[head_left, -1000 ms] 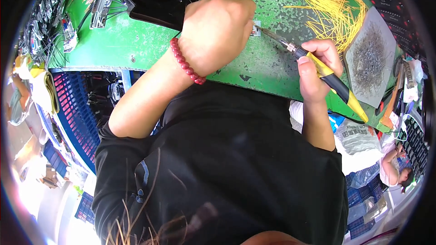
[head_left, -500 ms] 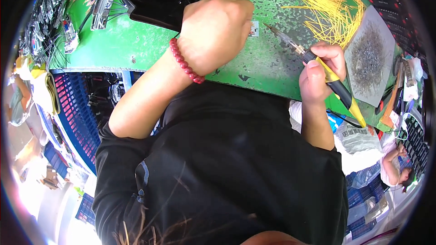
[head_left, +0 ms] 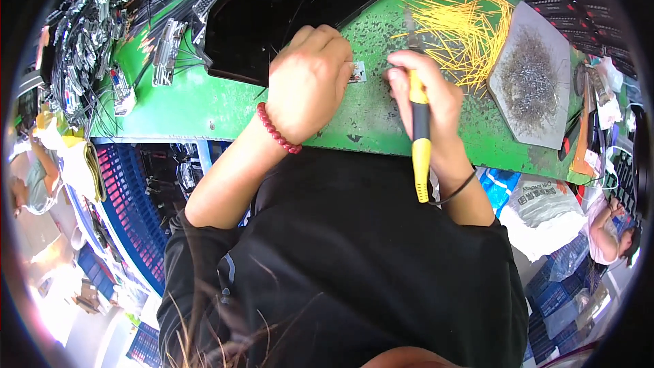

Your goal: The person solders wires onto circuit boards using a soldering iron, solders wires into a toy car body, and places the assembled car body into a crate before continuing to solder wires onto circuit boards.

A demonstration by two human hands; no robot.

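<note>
Right now the soldering iron (head_left: 421, 126) is above the near part of the bench (head_left: 381, 119), its yellow and black handle in the grip of the right hand (head_left: 432, 92), thumb and fingers wrapped around it. Its tip points away from the person and looks blurred, near the yellow wires (head_left: 470, 17) and apart from the small pale board (head_left: 359, 72). That board lies on the green bench between the hands, just beside the fingers of the left hand (head_left: 310, 71). The left fingers curl under, hidden by the back of the hand, so I can't tell whether that grip pinches anything. A red beaded bracelet (head_left: 272, 131) circles the left wrist.

Beyond the left hand sits a glossy black panel (head_left: 248, 31). To the right of the yellow wires lies a grey sheet (head_left: 507, 85) with a dark speckled patch. Over on the far left, metal parts with dark wires (head_left: 78, 54) are heaped up. Below the bench edge, on the left, stands a blue basket (head_left: 126, 177); on the right, a white bag (head_left: 541, 228), with another person (head_left: 603, 235) past it.
</note>
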